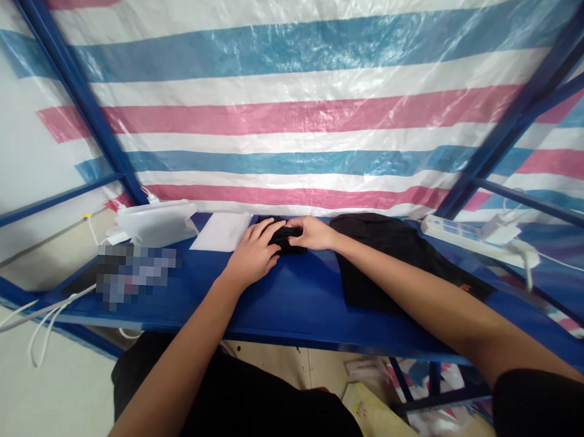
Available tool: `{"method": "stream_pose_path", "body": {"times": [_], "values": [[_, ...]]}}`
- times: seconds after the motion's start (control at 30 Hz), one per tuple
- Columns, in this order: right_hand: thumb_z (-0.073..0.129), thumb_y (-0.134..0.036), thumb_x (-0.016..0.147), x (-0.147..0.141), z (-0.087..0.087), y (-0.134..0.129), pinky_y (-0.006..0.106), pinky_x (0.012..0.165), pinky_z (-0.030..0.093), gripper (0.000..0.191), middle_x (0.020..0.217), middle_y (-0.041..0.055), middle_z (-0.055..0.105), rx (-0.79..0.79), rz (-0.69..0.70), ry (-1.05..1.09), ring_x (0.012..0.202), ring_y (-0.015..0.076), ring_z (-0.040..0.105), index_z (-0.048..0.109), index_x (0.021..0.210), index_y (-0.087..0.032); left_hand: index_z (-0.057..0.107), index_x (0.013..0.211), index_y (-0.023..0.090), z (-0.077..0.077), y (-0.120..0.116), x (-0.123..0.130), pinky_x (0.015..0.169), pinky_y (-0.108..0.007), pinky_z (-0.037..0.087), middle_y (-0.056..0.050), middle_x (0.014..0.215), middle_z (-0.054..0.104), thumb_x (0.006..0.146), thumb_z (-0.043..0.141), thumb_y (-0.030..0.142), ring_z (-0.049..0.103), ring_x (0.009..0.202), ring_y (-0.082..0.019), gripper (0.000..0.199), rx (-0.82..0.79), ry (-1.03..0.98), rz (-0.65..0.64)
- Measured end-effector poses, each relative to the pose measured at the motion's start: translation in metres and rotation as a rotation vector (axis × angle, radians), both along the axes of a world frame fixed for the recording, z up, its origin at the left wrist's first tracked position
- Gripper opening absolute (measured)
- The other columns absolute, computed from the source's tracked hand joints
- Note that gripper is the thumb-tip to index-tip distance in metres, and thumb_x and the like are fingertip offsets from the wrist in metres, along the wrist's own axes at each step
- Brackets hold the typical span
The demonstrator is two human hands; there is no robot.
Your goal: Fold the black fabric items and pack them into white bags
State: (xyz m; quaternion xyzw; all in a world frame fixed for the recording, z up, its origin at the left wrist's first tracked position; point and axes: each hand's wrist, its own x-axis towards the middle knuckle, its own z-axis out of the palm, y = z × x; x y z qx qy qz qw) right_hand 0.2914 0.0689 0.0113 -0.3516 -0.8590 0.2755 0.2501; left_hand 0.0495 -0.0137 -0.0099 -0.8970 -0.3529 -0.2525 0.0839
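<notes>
- In the head view, your two hands meet over a small black bundle (291, 239) near the back of the blue shelf (292, 300); whether it is cloth or something else you cannot tell.
- Your left hand (256, 250) lies over the bundle's left part, palm down, fingers reaching across it and slightly spread, thumb pointing along its near side; you cannot tell from here whether those fingers are clamped on it.
- Your right hand (313, 233) comes in from the other side, thumb and forefinger curved together on the bundle's right end, with black material pinched between them.
- Just left of your left hand lie some white sheets (220, 232), and beyond them a white box (157, 223) sits tilted, with white plugs and cables by it.
- A black garment (393, 240) is spread on the shelf to the right of the bundle; your right forearm passes over it.
- Farther right, a white power strip (460, 235) has an adapter plugged in at its near end.
- On the left of the shelf, a pixelated patch (140, 272) hides what lies there.
- Behind everything hangs a striped sheet (302, 115) in red, white and blue.
- Below the shelf's front edge, a yellow bag (384, 419) is partly visible.
</notes>
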Motion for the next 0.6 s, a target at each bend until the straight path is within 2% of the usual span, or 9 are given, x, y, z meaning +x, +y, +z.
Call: {"method": "stream_pose_path", "body": {"times": [0.1,0.2,0.3,0.37,0.47,0.53,0.6], "values": [[0.070,-0.018,0.085,-0.005,0.003,-0.007,0.027,0.070,0.048,0.021,0.091,0.0020,0.078,0.219,0.009,-0.088,0.074,0.0177,0.069,0.076,0.105,-0.017,0.080,0.107,0.021,-0.007,0.006,0.003,0.131,-0.067,0.033,-0.011,0.175,0.042,0.101,0.062,0.013,0.031,0.164,-0.040,0.021,-0.051,-0.006,0.026],[0.068,-0.010,0.087,-0.009,0.002,-0.012,0.031,0.080,0.051,0.027,0.103,0.0093,0.078,0.457,0.045,-0.196,0.085,0.0219,0.070,0.075,0.113,-0.014,0.079,0.108,0.022,-0.012,0.008,0.001,0.131,-0.062,0.039,-0.009,0.175,0.040,0.102,0.056,0.014,0.034,0.163,-0.036,0.025,-0.137,-0.075,0.019],[0.062,-0.006,0.093,-0.011,-0.003,-0.012,0.037,0.090,0.055,0.028,0.111,0.0153,0.075,0.649,0.122,-0.309,0.097,0.0261,0.069,0.073,0.118,-0.012,0.077,0.106,0.022,-0.012,0.007,-0.003,0.132,-0.054,0.042,-0.009,0.176,0.033,0.103,0.054,0.015,0.038,0.162,-0.033,0.024,-0.211,-0.136,-0.063],[0.058,-0.006,0.097,-0.011,-0.006,-0.011,0.042,0.097,0.055,0.026,0.115,0.0176,0.074,0.730,0.176,-0.353,0.106,0.0283,0.068,0.072,0.119,-0.011,0.077,0.104,0.022,-0.009,0.005,-0.006,0.134,-0.054,0.040,-0.010,0.175,0.032,0.103,0.055,0.017,0.037,0.163,-0.034,0.022,-0.253,-0.174,-0.116],[0.057,-0.009,0.101,-0.008,-0.005,-0.010,0.044,0.099,0.055,0.025,0.113,0.0167,0.074,0.738,0.230,-0.354,0.107,0.0284,0.067,0.072,0.121,-0.012,0.076,0.101,0.023,-0.006,0.003,-0.008,0.133,-0.054,0.040,-0.012,0.166,0.041,0.105,0.055,0.020,0.042,0.160,-0.033,0.021,-0.302,-0.228,-0.125],[0.059,-0.013,0.103,-0.005,-0.001,-0.012,0.042,0.097,0.056,0.025,0.112,0.0149,0.074,0.675,0.244,-0.331,0.104,0.0274,0.067,0.074,0.123,-0.014,0.073,0.101,0.023,-0.005,0.004,-0.008,0.131,-0.051,0.043,-0.012,0.159,0.048,0.106,0.053,0.021,0.047,0.156,-0.030,0.021,-0.313,-0.254,-0.109],[0.062,-0.020,0.105,-0.001,0.006,-0.016,0.043,0.102,0.055,0.026,0.118,0.0150,0.073,0.615,0.262,-0.302,0.111,0.0281,0.067,0.075,0.127,-0.015,0.071,0.101,0.023,-0.006,0.005,-0.009,0.129,-0.049,0.045,-0.012,0.154,0.052,0.106,0.052,0.022,0.051,0.152,-0.029,0.020,-0.309,-0.281,-0.102]]}}
